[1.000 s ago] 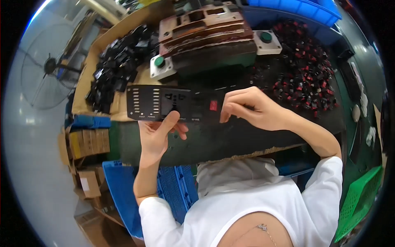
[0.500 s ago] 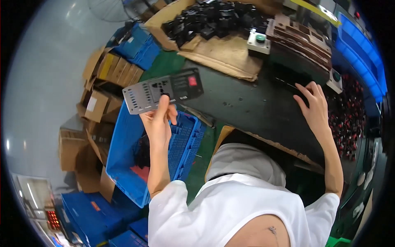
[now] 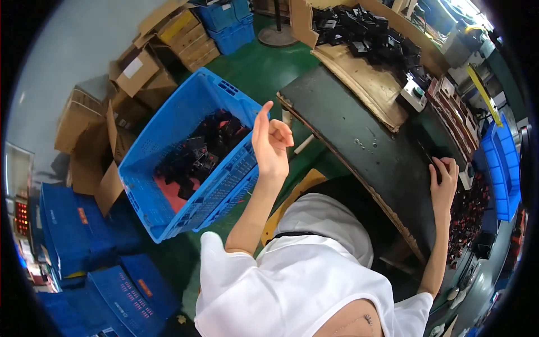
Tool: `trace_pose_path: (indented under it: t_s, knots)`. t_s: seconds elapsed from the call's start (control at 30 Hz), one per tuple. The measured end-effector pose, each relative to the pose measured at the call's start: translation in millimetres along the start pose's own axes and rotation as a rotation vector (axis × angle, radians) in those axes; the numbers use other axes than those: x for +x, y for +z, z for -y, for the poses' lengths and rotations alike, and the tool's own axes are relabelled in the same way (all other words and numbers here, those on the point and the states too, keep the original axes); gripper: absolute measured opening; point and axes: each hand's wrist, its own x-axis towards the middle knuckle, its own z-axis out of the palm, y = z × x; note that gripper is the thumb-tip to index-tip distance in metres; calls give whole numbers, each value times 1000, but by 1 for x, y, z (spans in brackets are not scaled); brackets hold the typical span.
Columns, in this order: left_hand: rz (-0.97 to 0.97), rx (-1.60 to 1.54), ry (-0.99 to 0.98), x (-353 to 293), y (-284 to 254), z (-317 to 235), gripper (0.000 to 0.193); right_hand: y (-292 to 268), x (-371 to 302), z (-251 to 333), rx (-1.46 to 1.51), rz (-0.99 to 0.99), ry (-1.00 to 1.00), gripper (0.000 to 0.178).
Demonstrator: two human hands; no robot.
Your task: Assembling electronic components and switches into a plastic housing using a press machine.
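My left hand [image 3: 272,147] is raised beside the blue plastic crate [image 3: 222,188], near its right rim. It holds nothing; the index finger points up and the other fingers are loosely bent. Inside the crate lie several black plastic parts [image 3: 201,160] in a heap. Over on the right, my right hand [image 3: 443,184] rests at the dark worktable [image 3: 359,143], its fingers pinching a thin dark stick-like tool [image 3: 425,150]. The tool's exact kind is too small to tell.
A cardboard tray [image 3: 362,84] with piled black parts stands on the table's far side, by a green-button box [image 3: 414,94] and a brown fixture [image 3: 449,118]. Small red-and-black parts [image 3: 469,219] lie beyond my right hand. Cardboard boxes [image 3: 84,132] and blue cases [image 3: 84,224] stand left.
The grey-and-black flat panel has left my left hand, which is now empty; the panel can't be picked out now. The view has swung left. My right hand keeps the thin tool.
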Motion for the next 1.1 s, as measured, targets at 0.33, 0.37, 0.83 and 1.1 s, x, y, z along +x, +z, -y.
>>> trace_pose_path:
  t_s: [0.33,0.37,0.83,1.1]
  knots:
    - [310,283,192,39,62,20,30,-9,29,-29,22,-33,-101,16]
    - [359,328,217,44,75,24,29,-8,27,-30,35,33,-64,16]
    - [1036,1417,569,169,180,83,35,-58,56,-46,-112,-253,-202,37]
    - [1347,1639,1037,203,219,135,57,-31,115,-115,-6,-18,-128,23]
